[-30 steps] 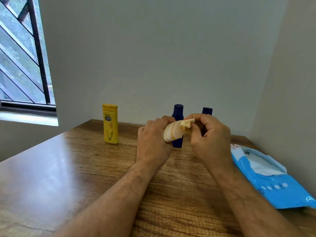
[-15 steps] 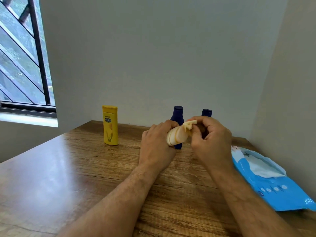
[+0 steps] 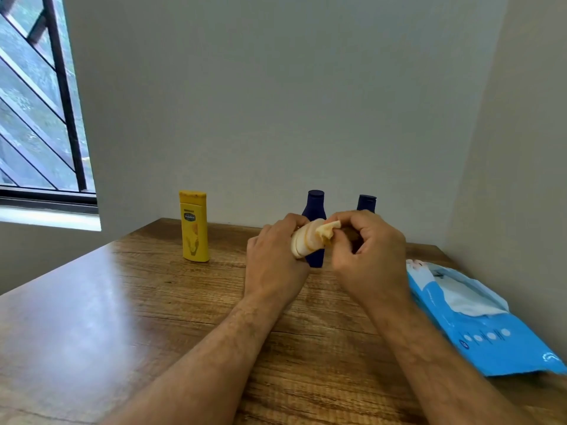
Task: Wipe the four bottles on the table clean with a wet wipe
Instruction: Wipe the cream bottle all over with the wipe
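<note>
Head view: wooden table point(image 3: 129, 317), grey walls point(image 3: 276, 102).

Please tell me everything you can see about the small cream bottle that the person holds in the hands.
The cream bottle is small, pale, with orange-brown curved stripes, and looks like plastic. It is held above the wooden table, tilted nearly on its side. The left hand grips its lower body; the right hand presses a crumpled wet wipe against its top end. Its cap is hidden.
</note>
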